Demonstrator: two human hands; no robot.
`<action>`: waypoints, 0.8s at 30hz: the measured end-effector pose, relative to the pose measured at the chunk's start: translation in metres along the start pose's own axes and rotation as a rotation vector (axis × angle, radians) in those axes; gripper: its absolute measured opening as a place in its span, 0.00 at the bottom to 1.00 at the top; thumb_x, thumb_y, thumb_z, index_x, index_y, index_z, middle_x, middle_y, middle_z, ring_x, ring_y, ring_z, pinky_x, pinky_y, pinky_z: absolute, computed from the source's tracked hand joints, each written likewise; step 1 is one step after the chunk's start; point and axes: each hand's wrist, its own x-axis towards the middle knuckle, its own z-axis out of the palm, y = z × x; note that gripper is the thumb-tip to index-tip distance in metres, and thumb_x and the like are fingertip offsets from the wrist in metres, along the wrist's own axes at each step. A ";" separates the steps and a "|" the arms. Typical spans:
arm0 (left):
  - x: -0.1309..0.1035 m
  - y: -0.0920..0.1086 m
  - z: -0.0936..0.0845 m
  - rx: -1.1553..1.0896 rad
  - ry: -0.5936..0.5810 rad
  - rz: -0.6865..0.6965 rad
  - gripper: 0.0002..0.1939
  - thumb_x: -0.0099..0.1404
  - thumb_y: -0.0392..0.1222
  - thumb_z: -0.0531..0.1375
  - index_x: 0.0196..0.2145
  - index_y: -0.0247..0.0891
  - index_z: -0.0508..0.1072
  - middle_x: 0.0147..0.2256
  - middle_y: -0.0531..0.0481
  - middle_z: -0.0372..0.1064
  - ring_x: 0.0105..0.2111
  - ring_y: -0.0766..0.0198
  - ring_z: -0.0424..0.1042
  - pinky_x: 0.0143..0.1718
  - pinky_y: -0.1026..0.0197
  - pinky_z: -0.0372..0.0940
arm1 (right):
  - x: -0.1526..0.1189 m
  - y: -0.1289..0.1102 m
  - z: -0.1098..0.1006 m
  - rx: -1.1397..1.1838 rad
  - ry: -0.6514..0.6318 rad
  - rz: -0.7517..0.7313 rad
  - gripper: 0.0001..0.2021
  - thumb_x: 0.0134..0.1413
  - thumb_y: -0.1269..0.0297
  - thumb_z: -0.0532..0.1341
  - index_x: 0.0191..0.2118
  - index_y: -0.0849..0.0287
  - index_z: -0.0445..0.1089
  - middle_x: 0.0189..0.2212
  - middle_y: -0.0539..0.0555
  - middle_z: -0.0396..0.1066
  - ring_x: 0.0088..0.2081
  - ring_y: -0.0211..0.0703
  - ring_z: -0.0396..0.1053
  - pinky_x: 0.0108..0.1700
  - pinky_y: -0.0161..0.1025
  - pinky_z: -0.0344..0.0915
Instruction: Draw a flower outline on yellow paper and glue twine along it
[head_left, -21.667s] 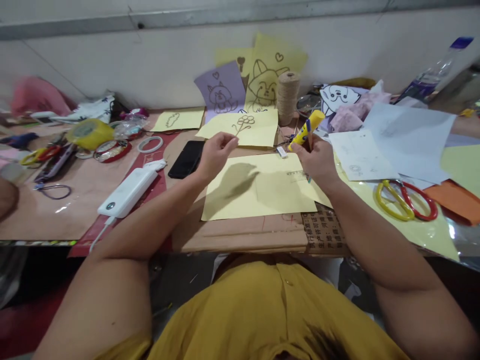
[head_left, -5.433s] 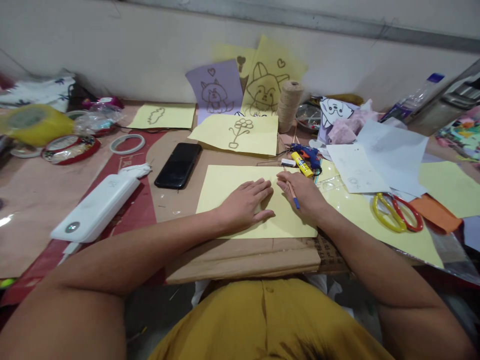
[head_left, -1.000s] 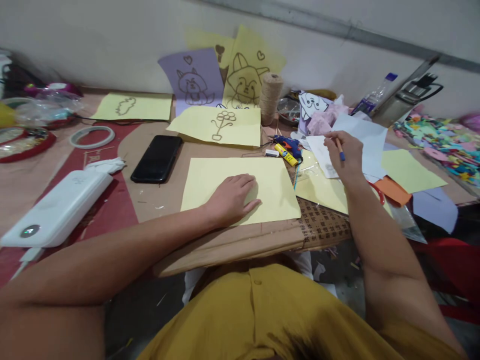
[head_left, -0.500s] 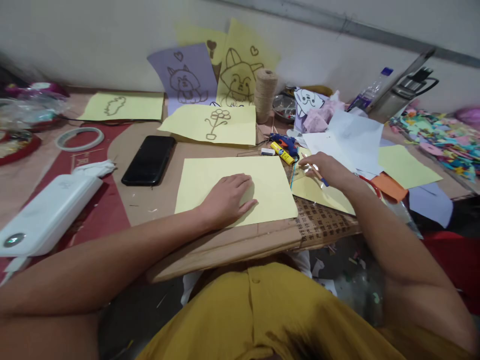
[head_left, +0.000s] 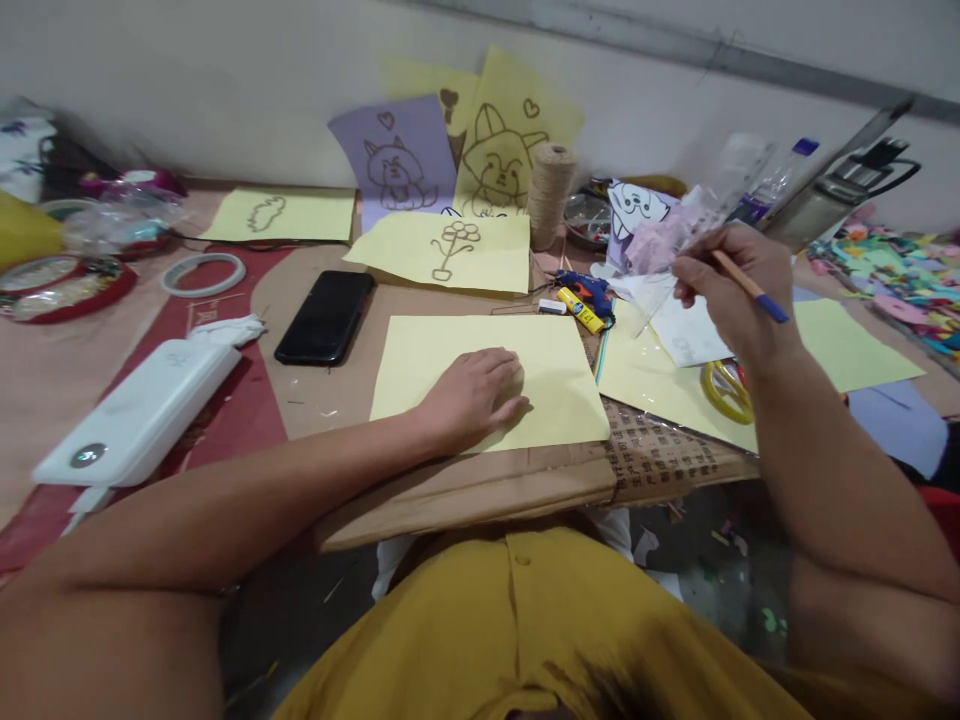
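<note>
My left hand [head_left: 476,395] lies flat, fingers stretched out, on a blank sheet of yellow paper [head_left: 420,350] in front of me. At the right my right hand [head_left: 742,280] is raised above a cluster of papers, its fingers closed. A wooden pencil [head_left: 750,288] with a blue end rests in its grip, the blue end toward me. A clear strip that looks like a ruler [head_left: 656,300] is pinched in the same hand and slants down to the left. Below the hand lie a white sheet [head_left: 686,335] and another yellow sheet [head_left: 637,370].
A black phone [head_left: 325,318], white power bank [head_left: 142,410] and tape roll [head_left: 202,274] lie left. Behind are a flower drawing [head_left: 405,258], purple drawing [head_left: 390,150] and twine spool [head_left: 551,195]. A glue stick [head_left: 580,310], yellow tape roll [head_left: 726,392] and steel flask [head_left: 832,200] are right.
My right hand has lifted off the papers and moved right, still with the pencil, now also with the clear strip. The white papers under it have shifted. My left hand stays on the sheet.
</note>
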 end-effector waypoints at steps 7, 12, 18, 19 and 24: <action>0.015 0.001 -0.041 -0.881 0.088 -0.227 0.32 0.76 0.69 0.65 0.56 0.35 0.80 0.55 0.36 0.83 0.49 0.50 0.85 0.48 0.51 0.80 | -0.039 -0.044 0.099 0.632 -0.330 0.427 0.20 0.52 0.51 0.80 0.39 0.52 0.73 0.30 0.49 0.77 0.30 0.41 0.78 0.36 0.43 0.82; 0.021 -0.005 -0.044 -1.056 0.056 -0.321 0.27 0.65 0.63 0.76 0.43 0.35 0.80 0.38 0.45 0.82 0.35 0.61 0.81 0.35 0.61 0.72 | -0.047 -0.045 0.135 0.718 -0.405 0.507 0.26 0.45 0.48 0.84 0.38 0.53 0.72 0.28 0.48 0.76 0.30 0.39 0.76 0.33 0.38 0.80; 0.026 -0.016 -0.044 -0.977 0.149 -0.333 0.14 0.68 0.49 0.74 0.34 0.35 0.80 0.29 0.51 0.76 0.26 0.69 0.69 0.29 0.66 0.64 | -0.038 -0.038 0.144 0.617 -0.573 0.460 0.22 0.50 0.50 0.84 0.34 0.55 0.73 0.26 0.47 0.73 0.24 0.34 0.67 0.24 0.34 0.65; 0.027 -0.016 -0.045 -1.002 0.136 -0.353 0.13 0.68 0.47 0.74 0.33 0.35 0.80 0.28 0.51 0.75 0.25 0.70 0.69 0.28 0.66 0.63 | -0.038 -0.037 0.146 0.609 -0.588 0.448 0.21 0.53 0.50 0.82 0.34 0.55 0.73 0.26 0.47 0.73 0.23 0.34 0.66 0.24 0.35 0.64; 0.029 -0.013 -0.044 -1.108 0.155 -0.448 0.11 0.68 0.39 0.73 0.32 0.36 0.76 0.27 0.50 0.77 0.25 0.68 0.74 0.30 0.65 0.70 | -0.044 -0.037 0.146 0.543 -0.595 0.318 0.19 0.60 0.46 0.78 0.40 0.55 0.78 0.29 0.48 0.74 0.26 0.36 0.66 0.28 0.38 0.63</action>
